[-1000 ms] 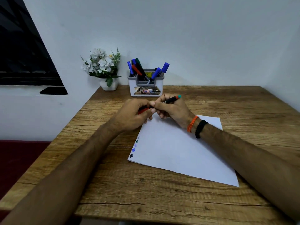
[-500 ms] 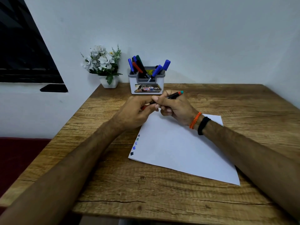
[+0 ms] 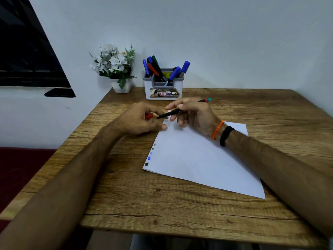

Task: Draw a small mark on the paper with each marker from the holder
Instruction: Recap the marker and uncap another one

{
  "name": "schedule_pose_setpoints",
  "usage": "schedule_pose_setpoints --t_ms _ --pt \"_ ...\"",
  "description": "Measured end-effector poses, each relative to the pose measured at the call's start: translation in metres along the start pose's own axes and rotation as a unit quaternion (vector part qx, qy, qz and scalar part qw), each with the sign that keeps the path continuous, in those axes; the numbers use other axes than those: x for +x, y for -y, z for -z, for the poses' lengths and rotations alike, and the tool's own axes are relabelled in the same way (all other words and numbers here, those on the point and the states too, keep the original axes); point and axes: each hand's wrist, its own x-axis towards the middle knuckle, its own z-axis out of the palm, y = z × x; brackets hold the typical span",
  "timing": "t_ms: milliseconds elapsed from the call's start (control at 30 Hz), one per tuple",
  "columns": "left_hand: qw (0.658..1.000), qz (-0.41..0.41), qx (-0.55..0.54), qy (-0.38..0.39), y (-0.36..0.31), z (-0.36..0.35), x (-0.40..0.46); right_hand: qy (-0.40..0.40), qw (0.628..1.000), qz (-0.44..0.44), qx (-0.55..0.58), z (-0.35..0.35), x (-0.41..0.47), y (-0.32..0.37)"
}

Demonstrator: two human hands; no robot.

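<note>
My right hand (image 3: pixel 193 115) grips a thin black marker (image 3: pixel 170 113), its bare tip pointing left and its red-and-teal end sticking out to the upper right. My left hand (image 3: pixel 142 120) holds the marker's red cap (image 3: pixel 149 116), now apart from the tip. Both hands hover over the top left corner of a white paper sheet (image 3: pixel 201 159) lying on the wooden table (image 3: pixel 126 186). Several small coloured marks (image 3: pixel 150 156) line the sheet's left edge. At the back stands a white and grey holder (image 3: pixel 163 87) with several blue, red and dark markers.
A small white pot of white flowers (image 3: pixel 115 69) sits left of the holder against the wall. The table's left edge drops to a dark red surface (image 3: pixel 21 168). A dark window (image 3: pixel 27 51) fills the upper left.
The red cap has come off the marker: my left hand pulled it to the left while my right hand kept the marker body. Both hands shifted slightly.
</note>
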Motion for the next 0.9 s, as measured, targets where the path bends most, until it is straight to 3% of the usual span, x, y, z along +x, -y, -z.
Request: schedule_pose_setpoints --t_ms 167,433,900 --pt "0.999 0.009 -0.013 0.03 0.005 0.001 -0.001 0.064 0.997 -0.011 -0.033 -0.012 -0.003 -0.002" --pt "0.999 -0.016 0.018 0.028 0.007 0.0 0.0 0.098 0.986 -0.061 -0.122 -0.025 -0.013 -0.005" --pt "0.999 -0.012 -0.004 0.041 0.009 0.0 -0.001 0.078 0.971 -0.037 -0.225 -0.03 -0.016 -0.005"
